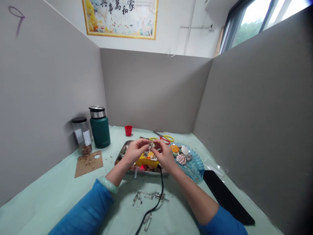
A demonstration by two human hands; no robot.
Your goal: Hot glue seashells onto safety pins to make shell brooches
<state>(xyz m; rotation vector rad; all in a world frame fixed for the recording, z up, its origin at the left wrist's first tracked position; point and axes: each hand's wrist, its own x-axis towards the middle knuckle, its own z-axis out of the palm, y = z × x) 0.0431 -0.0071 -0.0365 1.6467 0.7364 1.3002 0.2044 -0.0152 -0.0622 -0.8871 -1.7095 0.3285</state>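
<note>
Mint-green cloth (49, 182) over a desk boxed in by grey partitions, framed print on the wall behind. Both hands close together above a metal tray (121, 155): left hand (133, 151) and right hand (166, 156), fingertips pinched nearly shut on one small pale piece (151, 144), perhaps a shell or a clip, too small to tell. Directly beneath, lying across the tray, one yellow corded tool (146, 161), likely a glue gun, with its black cord (161, 187) trailing toward the body between the forearms. Likely risks: a forearm snagging the cord and dragging the tool off the tray; fingertips brushing a hot nozzle or fresh glue; the tiny piece slipping from so light a pinch into the clutter below. Counted: one tray, one blue dish (199, 169) of shells just right of it, seemingly two pairs of scissors (164, 138) behind, one red cup (128, 130), one green flask (100, 128), one jar (82, 135), one cardboard scrap (88, 162), roughly a dozen metal clips (149, 195) loose on the cloth.
</note>
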